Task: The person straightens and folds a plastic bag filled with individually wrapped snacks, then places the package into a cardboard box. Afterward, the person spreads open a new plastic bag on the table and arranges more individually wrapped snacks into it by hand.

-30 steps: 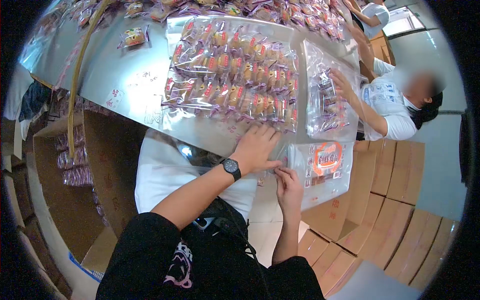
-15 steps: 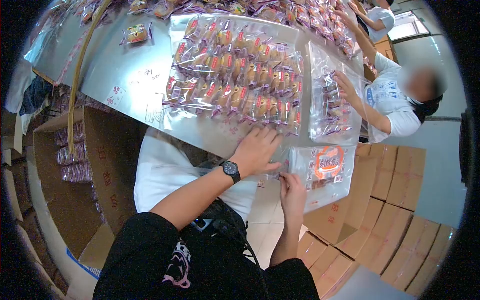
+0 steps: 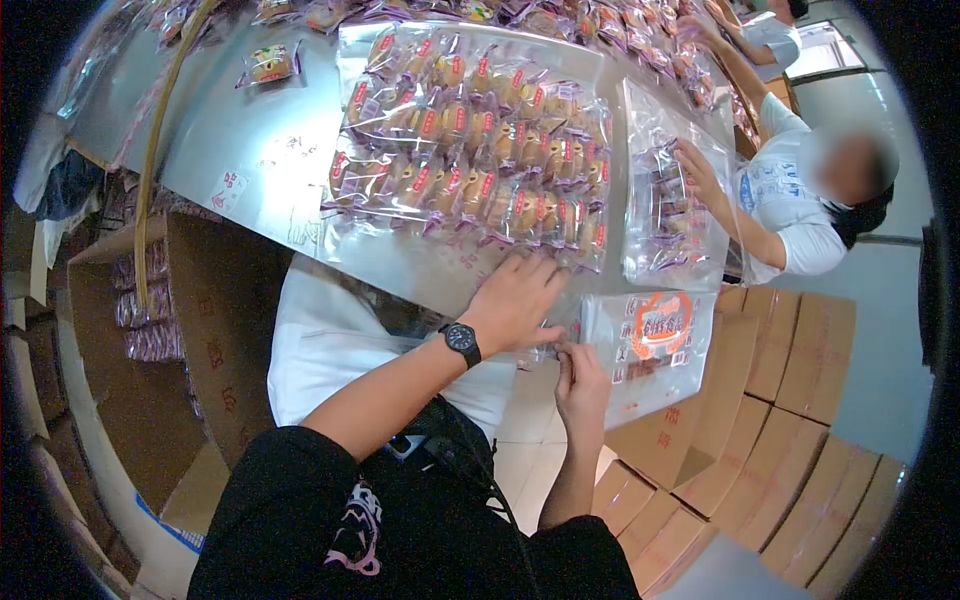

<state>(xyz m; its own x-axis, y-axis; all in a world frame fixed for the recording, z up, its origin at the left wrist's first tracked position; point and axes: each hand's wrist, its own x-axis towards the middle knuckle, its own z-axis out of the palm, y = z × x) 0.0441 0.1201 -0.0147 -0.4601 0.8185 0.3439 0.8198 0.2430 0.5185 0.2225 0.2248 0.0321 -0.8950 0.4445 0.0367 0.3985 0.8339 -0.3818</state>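
Observation:
My left hand (image 3: 515, 302), with a black watch on its wrist, rests flat with fingers stretched out on the near end of a large clear plastic bag (image 3: 455, 243). Rows of individually wrapped pastries (image 3: 455, 180) with red labels lie inside that bag on the metal table (image 3: 250, 170). My right hand (image 3: 583, 385) is closed in a pinch just below the left thumb, at the table's near edge, on what looks like the loose film of the same bag. Close to its right lies a stack of flat printed bags (image 3: 655, 340) with an orange logo.
A co-worker (image 3: 785, 190) on the right has a hand on another filled clear bag (image 3: 670, 200). Loose wrapped pastries (image 3: 540, 22) are heaped at the back; a single one (image 3: 270, 65) lies at left. Open carton (image 3: 210, 330) stands below left, stacked cartons (image 3: 800, 400) right.
My right hand has shifted very slightly up and left, nearer the left thumb. The left hand stays almost still. The co-worker's hands have moved a little.

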